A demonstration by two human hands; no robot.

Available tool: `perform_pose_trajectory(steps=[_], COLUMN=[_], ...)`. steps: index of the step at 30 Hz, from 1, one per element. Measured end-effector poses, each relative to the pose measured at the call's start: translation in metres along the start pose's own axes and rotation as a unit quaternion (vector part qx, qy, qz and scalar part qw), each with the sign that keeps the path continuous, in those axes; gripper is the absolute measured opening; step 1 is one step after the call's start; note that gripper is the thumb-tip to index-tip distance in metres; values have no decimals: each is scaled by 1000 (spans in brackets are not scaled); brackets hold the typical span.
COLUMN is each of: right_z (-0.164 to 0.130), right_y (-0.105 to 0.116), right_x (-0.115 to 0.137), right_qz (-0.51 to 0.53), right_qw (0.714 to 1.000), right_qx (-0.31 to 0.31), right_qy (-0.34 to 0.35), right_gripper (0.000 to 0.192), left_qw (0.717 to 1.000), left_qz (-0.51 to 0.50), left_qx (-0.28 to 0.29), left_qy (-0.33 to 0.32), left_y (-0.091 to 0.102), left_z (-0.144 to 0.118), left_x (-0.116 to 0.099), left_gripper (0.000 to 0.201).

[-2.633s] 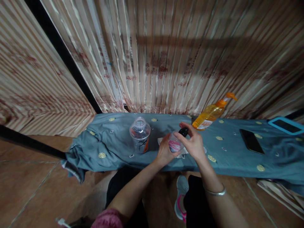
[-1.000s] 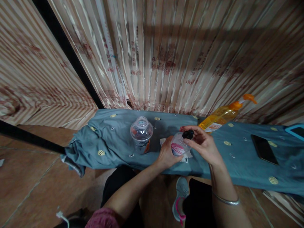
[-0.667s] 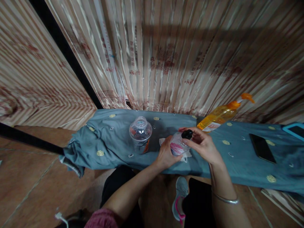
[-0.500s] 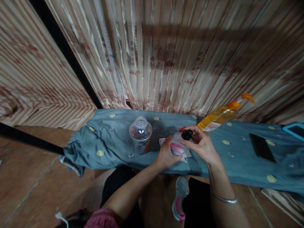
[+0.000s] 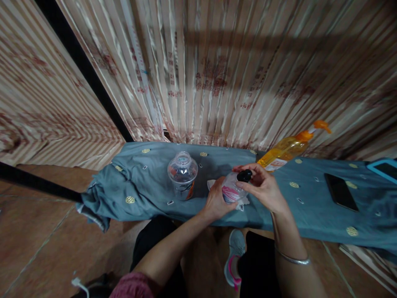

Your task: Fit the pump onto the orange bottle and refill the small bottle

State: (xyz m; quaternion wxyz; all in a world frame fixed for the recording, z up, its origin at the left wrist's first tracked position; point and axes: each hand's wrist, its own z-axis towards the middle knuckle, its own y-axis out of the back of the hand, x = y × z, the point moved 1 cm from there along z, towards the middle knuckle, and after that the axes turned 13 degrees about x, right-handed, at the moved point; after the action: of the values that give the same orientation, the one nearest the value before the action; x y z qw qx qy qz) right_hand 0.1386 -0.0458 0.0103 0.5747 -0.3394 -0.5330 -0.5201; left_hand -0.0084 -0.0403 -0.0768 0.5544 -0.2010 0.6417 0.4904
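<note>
My left hand is wrapped around a clear plastic bottle with a pink print on its side. On top of the bottle is a black cap. The thumb and fingers of my right hand close around the bottle's top at this cap. A piece of white tissue shows beneath the bottle. Left of my hands, a clear plastic cup with a domed lid stands upright; the lid has an opening at its top.
An orange pump bottle is behind my right hand. Farther right are a black phone and a blue-edged device. Everything rests on a long surface under a blue-green patterned cloth. A striped curtain hangs behind, with a black pole at left.
Both hands keep the same hold on the bottle and its cap. The whole view has shifted very slightly; nothing else visibly moved.
</note>
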Motion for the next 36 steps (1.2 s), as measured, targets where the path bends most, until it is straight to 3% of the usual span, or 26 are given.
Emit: perform_pose_trajectory(steps=[6, 12, 19, 26, 30, 34, 36], right_z=[-3, -2, -2, -2, -2, -4, -4], right_y=[2, 0, 2, -1, 0, 1, 1], right_x=[9, 8, 6, 10, 5, 9, 11], right_qz=[-17, -11, -25, -55, -71, -81, -86], right_qw=[999, 1000, 999, 998, 997, 997, 996], right_qx=[34, 18, 21, 6, -11, 18, 27], right_qy=[-9, 5, 2, 2, 0, 1, 1], right_gripper=[23, 43, 24, 40, 32, 21, 26], left_qw=[1000, 1000, 1000, 1000, 1000, 1000, 1000], left_qz=[6, 6, -6, -4, -5, -3, -4], left_qx=[-1, 1, 3, -4, -2, 0, 0], left_qy=[2, 1, -2, -3, -1, 5, 9], left_y=[-2, -1, 1, -1, 0, -1, -1], left_z=[0, 1, 0, 1, 1, 1, 1], left_x=[2, 1, -1, 2, 1, 1, 1], left_gripper=[80, 81, 77, 79, 77, 80, 79])
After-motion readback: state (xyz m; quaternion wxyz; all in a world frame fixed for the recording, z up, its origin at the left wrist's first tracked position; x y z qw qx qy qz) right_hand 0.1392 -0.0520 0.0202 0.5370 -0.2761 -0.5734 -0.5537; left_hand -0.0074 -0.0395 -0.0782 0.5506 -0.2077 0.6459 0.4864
